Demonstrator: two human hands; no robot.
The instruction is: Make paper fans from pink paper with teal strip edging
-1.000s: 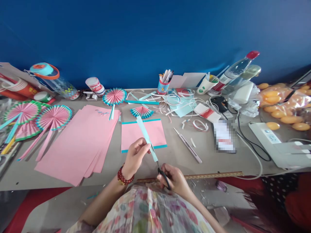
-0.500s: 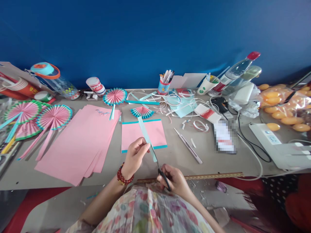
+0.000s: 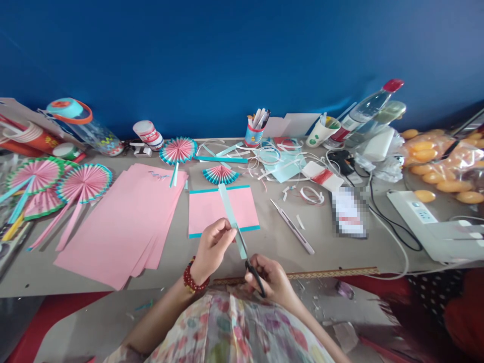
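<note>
A light-blue paper strip (image 3: 226,201) is pinched between the thumb and fingers of my left hand (image 3: 215,243). My right hand (image 3: 267,276) is closed round the black handles of a pair of scissors (image 3: 256,278). The scissor blades lie along the strip's right edge, close to my left fingertips. Beneath the strip's upper part lies a pink card (image 3: 204,212) with teal bands along its top and bottom edges. Just beyond it is a small folded paper fan (image 3: 221,174), pink and teal, spread in a half circle.
Pink sheets (image 3: 124,222) lie stacked on the left, near round pleated fans (image 3: 84,183). A craft knife (image 3: 293,227) is at right of the card. Loose strips, a pen cup (image 3: 254,135), bottles and a power strip (image 3: 419,214) stand farther off.
My left hand has shifted slightly right and downward with the strip, so its lower end sits nearer the scissor pivot. My right hand has hardly moved.
</note>
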